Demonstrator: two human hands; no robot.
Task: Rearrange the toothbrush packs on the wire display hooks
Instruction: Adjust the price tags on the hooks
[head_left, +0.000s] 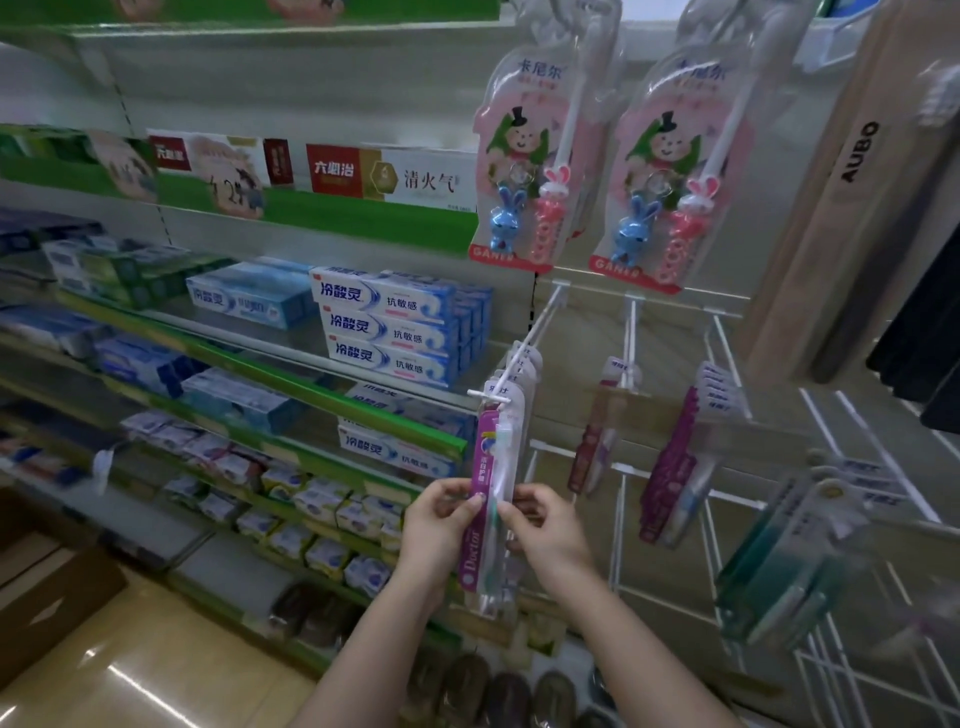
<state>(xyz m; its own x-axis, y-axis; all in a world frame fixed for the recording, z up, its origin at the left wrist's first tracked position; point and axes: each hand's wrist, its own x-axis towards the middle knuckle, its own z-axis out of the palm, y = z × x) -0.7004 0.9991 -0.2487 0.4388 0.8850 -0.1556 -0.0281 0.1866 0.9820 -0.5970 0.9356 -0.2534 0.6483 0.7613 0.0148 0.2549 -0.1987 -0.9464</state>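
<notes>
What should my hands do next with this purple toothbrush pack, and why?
Probably slide the purple toothbrush pack back along the wire hook to join the row behind. Left hand and right hand pinch its sides, and its top hangs at the hook's front tip.

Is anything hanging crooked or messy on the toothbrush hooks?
Nothing looks broken. The purple toothbrush pack hangs fairly straight on its hook while the left hand and right hand hold it. The teal packs at right hang slanted.

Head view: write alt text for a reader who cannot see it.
Both hands, left hand and right hand, pinch a purple toothbrush pack hanging at the front of a white wire hook. Toothpaste boxes fill the shelves to the left.
</notes>
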